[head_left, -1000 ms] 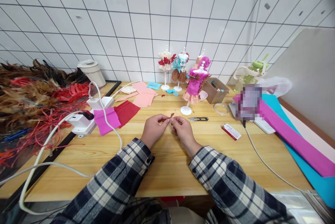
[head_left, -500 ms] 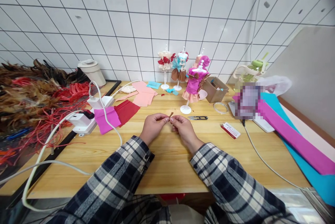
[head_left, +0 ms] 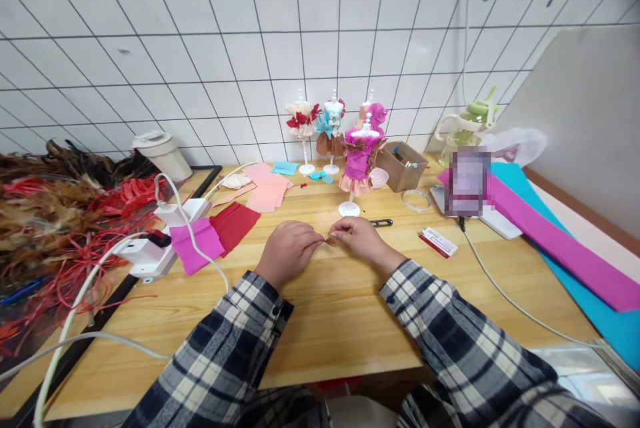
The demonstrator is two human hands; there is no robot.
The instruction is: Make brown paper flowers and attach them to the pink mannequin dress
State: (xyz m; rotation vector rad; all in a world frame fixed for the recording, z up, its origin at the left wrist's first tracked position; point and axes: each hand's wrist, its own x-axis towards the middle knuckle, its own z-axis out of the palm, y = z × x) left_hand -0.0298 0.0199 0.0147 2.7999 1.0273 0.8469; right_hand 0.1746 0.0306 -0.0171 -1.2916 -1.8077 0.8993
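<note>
Between the fingertips of both hands is a small brown strip (head_left: 329, 239), perhaps paper; its exact shape is too small to make out. My left hand (head_left: 290, 251) pinches its left end with thumb and forefinger. My right hand (head_left: 361, 239) grips it from the other side, fingers curled. Behind the right hand lie thread snips (head_left: 382, 223), their blades hidden by the hand. Just beyond stands a small dress form (head_left: 362, 155) in a magenta bodice with brown bows and a peach skirt.
More dress forms (head_left: 331, 125) stand behind. Pink (head_left: 267, 191), red (head_left: 234, 227) and magenta paper (head_left: 196, 246) lie left, near a power strip (head_left: 153, 261) with cables. A brown box (head_left: 404, 168), a wire coil (head_left: 416, 201), a small card box (head_left: 438, 242) and a blurred phone (head_left: 469, 181) are right.
My hands have turned, the left now back-up, with the brown strip held lower between them. The right hand now covers the snips' blades. The camera view has shifted slightly.
</note>
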